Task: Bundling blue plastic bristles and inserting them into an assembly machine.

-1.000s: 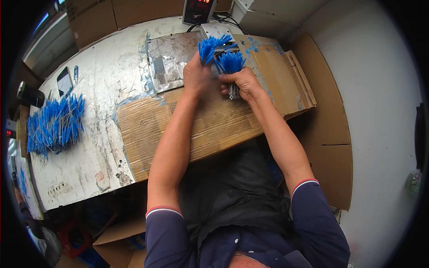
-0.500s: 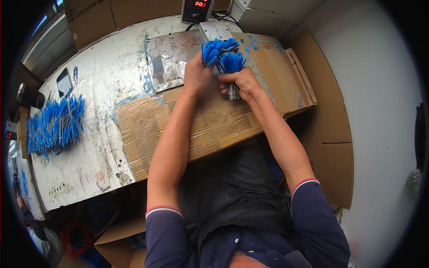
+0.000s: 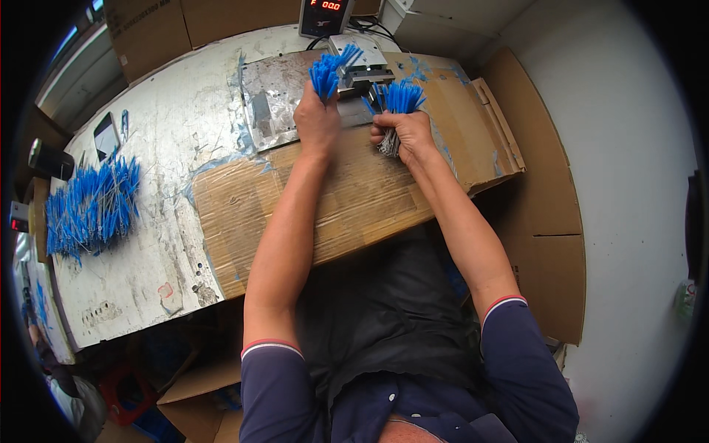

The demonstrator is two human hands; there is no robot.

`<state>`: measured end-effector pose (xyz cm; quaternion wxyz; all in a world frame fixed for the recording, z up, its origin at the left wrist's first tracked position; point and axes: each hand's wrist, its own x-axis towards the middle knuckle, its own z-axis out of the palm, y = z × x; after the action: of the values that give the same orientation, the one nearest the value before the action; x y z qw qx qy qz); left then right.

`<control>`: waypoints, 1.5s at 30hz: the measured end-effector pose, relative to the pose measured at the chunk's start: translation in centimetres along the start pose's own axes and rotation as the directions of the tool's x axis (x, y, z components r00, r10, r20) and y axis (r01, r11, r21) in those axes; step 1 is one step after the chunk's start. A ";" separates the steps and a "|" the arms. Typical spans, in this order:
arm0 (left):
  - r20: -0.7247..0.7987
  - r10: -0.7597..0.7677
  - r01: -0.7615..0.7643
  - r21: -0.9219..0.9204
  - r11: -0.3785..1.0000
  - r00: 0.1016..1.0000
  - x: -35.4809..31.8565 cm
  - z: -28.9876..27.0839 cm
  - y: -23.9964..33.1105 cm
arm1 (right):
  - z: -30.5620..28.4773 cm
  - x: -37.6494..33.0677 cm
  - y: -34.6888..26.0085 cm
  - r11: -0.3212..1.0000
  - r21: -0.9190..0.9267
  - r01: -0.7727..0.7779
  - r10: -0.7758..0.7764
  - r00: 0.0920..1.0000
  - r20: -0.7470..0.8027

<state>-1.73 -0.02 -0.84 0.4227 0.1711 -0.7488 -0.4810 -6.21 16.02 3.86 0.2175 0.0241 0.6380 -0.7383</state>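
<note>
My left hand [image 3: 317, 127] is closed round a bundle of thin wires with blue ends [image 3: 326, 77], the blue ends fanning out above the fist. To its right, my right hand [image 3: 410, 134] grips a second bundle of blue-ended wires [image 3: 403, 96]. Bare silvery wire ends hang below that grip, over the cardboard. A gap separates the two fists. Just behind them is a metal fixture [image 3: 369, 76], partly hidden by the bundles. The left fingers are mostly turned away from view.
A large pile of blue-ended wires [image 3: 92, 207] lies at the table's left, near a phone [image 3: 107, 136] and a dark cylinder [image 3: 50, 159]. Taped cardboard [image 3: 255, 210] covers the front edge. Behind are a metal plate [image 3: 277, 85] and a box with a red display [image 3: 323, 21].
The hands have moved apart: the left went left and slightly away, the right a little to the right. The two bundles are now separated, and the metal fixture shows between them.
</note>
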 end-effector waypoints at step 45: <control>0.214 0.257 -0.323 0.382 0.866 0.942 -0.6 -0.3 0.6 | 0.4 -0.9 0.5 0.990 0.061 0.124 -0.115 0.985 -0.127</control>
<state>-1.04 0.49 -0.52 0.3847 0.1031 -0.8811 -0.2551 -5.12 15.87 3.70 0.1319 0.0388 0.6246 -0.7688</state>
